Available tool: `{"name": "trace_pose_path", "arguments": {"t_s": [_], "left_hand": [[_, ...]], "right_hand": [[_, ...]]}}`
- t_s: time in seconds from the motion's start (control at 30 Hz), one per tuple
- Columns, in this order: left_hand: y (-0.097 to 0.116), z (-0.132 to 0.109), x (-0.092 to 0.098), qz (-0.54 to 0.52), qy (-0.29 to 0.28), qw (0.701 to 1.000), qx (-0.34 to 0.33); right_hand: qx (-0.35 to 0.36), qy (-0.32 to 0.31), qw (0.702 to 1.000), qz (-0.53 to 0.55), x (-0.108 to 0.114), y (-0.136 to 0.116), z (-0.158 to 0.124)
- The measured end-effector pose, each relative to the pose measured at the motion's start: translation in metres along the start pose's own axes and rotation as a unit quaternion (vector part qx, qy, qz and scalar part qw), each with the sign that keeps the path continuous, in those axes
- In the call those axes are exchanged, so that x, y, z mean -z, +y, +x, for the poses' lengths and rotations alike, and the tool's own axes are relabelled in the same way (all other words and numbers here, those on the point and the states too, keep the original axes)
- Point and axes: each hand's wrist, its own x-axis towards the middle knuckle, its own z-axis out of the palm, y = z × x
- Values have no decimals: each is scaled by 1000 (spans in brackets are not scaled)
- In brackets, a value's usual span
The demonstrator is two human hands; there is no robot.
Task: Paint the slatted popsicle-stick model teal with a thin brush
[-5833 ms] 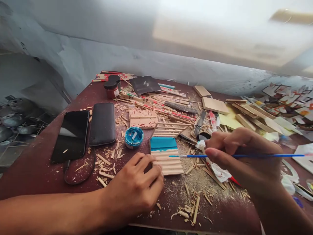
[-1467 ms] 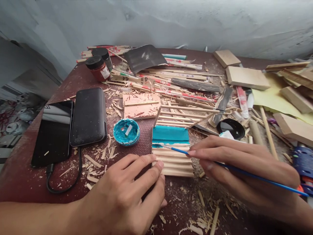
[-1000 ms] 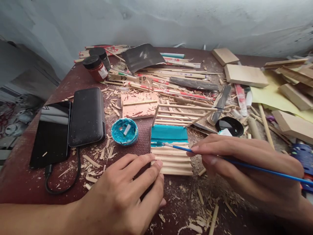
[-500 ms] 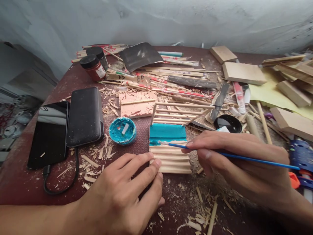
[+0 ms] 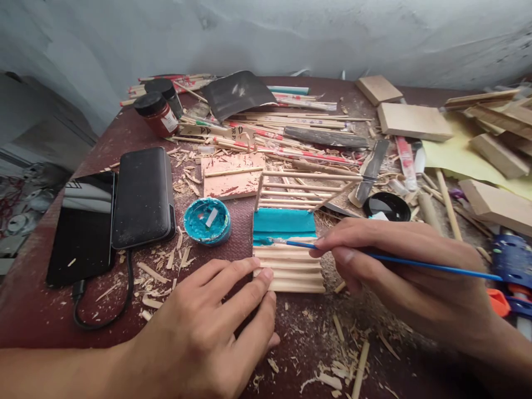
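Observation:
A small wooden model [image 5: 296, 277] lies on the table, with a ridged slatted base and a frame of thin sticks at its far end. Teal paint covers the far part of the base, while the near ridges are bare wood. My left hand [image 5: 216, 321] is open, its outstretched fingertips resting on the model's left edge. Between thumb and fingers, my right hand [image 5: 399, 271] grips a thin blue paintbrush [image 5: 432, 267]. The brush's tip touches the base at the border of the teal area. Left of the model stands a pot of teal paint [image 5: 206, 221].
At left lie a phone [image 5: 81, 233] and a black power bank [image 5: 143, 199] with a cable. Paint jars [image 5: 155, 113], sticks and sandpaper [image 5: 239, 95] crowd the back. Wood blocks [image 5: 415, 122], a black lid [image 5: 386, 206] and a blue tool [image 5: 513, 266] are at right. Shavings litter the table.
The brush tip has stayed near the left edge of the base, and teal now covers slightly more there. My right hand has shifted slightly left; my left hand keeps its place.

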Motion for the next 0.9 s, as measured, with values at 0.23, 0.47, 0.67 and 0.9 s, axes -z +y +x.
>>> {"name": "trace_pose_path", "arguments": {"t_s": [0.23, 0.47, 0.67, 0.9], "left_hand": [[-2, 0, 1, 3, -11, 1000, 1], [0, 0, 1, 3, -4, 1000, 2], [0, -1, -1, 5, 6, 1000, -1], [0, -1, -2, 2, 10, 1000, -6]], "right_hand": [[-10, 14, 1000, -10, 4, 1, -1], [-21, 61, 998, -11, 9, -2, -4], [44, 10, 998, 39, 9, 1, 3], [66, -34, 997, 34, 11, 3, 7]]}}
